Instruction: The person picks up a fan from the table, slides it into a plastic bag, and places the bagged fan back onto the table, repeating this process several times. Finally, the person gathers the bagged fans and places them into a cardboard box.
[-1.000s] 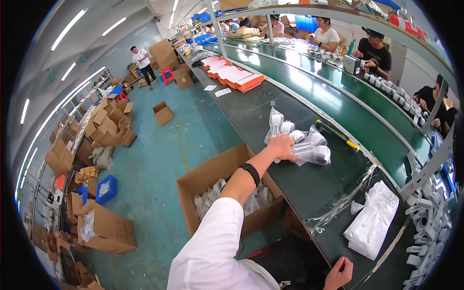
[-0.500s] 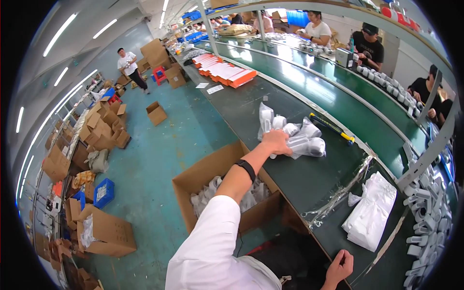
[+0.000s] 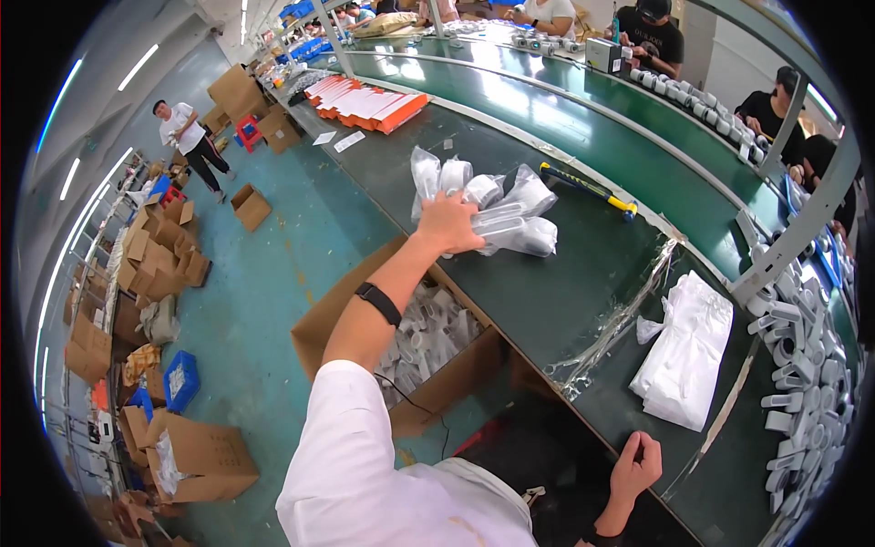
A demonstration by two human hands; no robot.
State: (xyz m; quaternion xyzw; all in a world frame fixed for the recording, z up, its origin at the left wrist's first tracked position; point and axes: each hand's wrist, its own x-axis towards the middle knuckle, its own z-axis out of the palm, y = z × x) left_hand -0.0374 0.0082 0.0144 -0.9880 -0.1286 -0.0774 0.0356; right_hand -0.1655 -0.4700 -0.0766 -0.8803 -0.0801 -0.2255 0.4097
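A long, dark green workbench (image 3: 556, 301) with a flat top runs diagonally from the upper left of the frame to the lower right. Beyond it, a glossy green conveyor belt (image 3: 583, 141) curves across the upper part of the frame. An open brown cardboard box (image 3: 456, 387), holding parts in clear plastic, stands below the bench edge at centre. Loose grey-white plastic parts (image 3: 807, 401) pile up along the right edge. Flat orange-and-white cartons (image 3: 365, 100) overlap in a row at upper centre. A folded stack of white plastic bags (image 3: 685, 356) lies right of centre. Near the middle of the frame, white parts in clear plastic bags (image 3: 515, 219) lie clustered on the bench. The left hand (image 3: 448, 224) touches their left side, fingers spread; whether it grips one cannot be told. The right hand (image 3: 636, 465), lower right, has its fingers curled closed beside the bench edge. A slim yellow-and-black tool (image 3: 588, 190) lies just beyond the cluster.
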